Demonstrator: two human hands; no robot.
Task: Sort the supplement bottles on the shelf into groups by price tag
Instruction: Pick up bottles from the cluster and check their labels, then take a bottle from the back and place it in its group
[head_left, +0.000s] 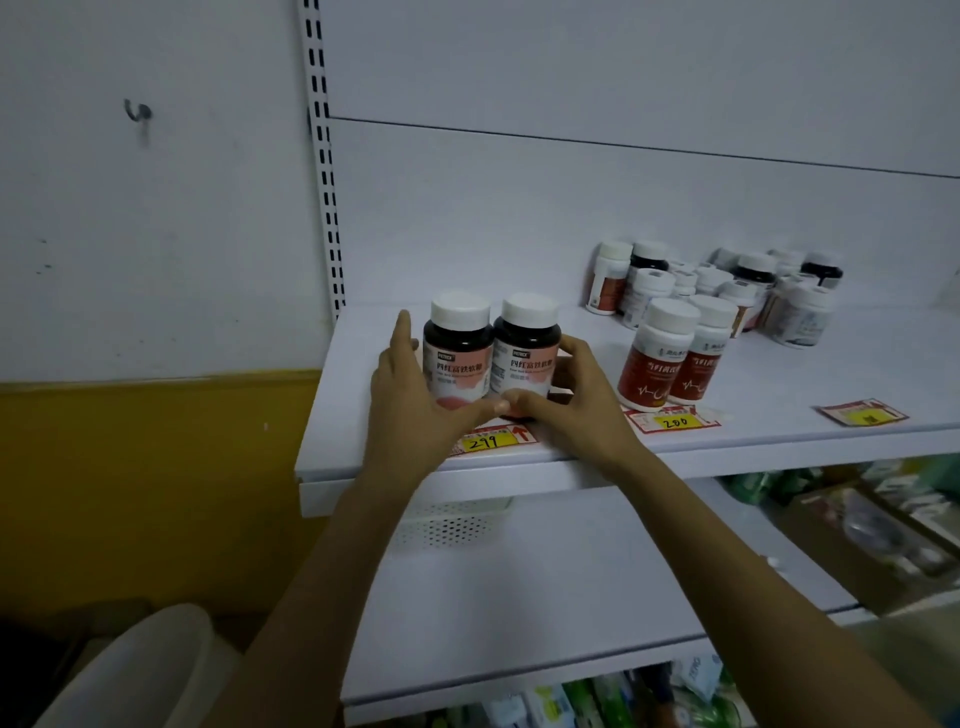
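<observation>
Two dark bottles with white caps and pink labels stand side by side on the white shelf, the left bottle and the right bottle. They stand just behind the price tag marked 299. My left hand cups the left bottle with the thumb across its base. My right hand wraps round the right bottle from the right. Two white bottles with red labels stand behind the tag marked 200.
A mixed cluster of several bottles stands at the back of the shelf. A third price tag lies at the front right. A slotted upright runs along the shelf's left edge. Lower shelves hold packaged goods.
</observation>
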